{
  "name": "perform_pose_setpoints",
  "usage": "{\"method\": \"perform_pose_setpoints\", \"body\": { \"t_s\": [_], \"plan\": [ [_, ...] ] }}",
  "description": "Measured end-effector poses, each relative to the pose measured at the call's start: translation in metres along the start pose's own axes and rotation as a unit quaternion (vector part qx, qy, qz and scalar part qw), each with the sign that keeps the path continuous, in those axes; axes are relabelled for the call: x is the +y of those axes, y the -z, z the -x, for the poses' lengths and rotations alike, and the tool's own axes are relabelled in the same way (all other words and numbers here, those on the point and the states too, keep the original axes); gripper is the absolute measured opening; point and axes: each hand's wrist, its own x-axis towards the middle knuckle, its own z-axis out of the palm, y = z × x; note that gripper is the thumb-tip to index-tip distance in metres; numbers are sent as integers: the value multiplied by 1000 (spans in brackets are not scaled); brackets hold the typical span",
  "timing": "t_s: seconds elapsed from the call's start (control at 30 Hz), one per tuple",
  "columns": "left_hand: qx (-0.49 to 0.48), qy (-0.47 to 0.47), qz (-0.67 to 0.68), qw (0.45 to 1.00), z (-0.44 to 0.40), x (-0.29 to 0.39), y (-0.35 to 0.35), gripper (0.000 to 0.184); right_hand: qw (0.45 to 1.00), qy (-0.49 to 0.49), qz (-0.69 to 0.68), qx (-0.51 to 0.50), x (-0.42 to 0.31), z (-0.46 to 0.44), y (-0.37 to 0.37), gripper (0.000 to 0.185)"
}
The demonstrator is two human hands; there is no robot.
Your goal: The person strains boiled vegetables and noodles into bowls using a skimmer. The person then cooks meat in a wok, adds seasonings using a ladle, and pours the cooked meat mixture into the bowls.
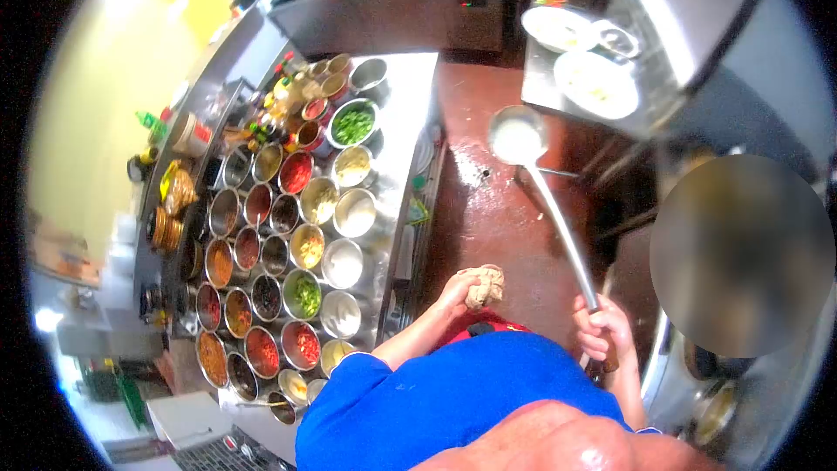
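Observation:
In front of my belly on the left, my left hand (452, 295) is closed around a crumpled beige cloth (485, 286). My right hand (605, 331) grips the dark end of a long-handled ladle (562, 225). The handle slants up and away to the left, so the ladle's round bowl (499, 150) hangs over the red floor. Something white (519, 134) lies in the bowl; whether it is liquid or solid I cannot tell.
To my left, a steel counter (405, 105) carries rows of metal pots with chopped food, including greens (353, 124). White plates (567, 92) stand on a steel table ahead right. A grey blurred oval hides part of the right side.

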Motion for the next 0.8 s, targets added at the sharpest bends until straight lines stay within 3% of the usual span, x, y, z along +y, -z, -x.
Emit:
{"method": "perform_pose_setpoints", "body": {
  "t_s": [0.23,0.37,0.4,0.53,0.63,0.8],
  "plan": [
    [-185,106,-13,977,-25,-57,-124,52,962,240,-34,129,2,161,84,27],
    [-178,150,-25,972,-36,-116,-185,55,895,299,-67,325,12,238,128,28],
    [-228,168,-3,959,-41,-129,-199,56,876,317,-87,353,17,254,146,28],
    [-276,243,-36,929,-29,-159,-274,64,803,347,-90,475,30,307,169,27],
    [-303,205,-84,927,-36,-177,-319,65,806,365,-99,455,34,335,196,16],
    [-276,259,-131,916,-41,-180,-359,63,764,379,-139,502,41,350,216,14]
  ]
}}
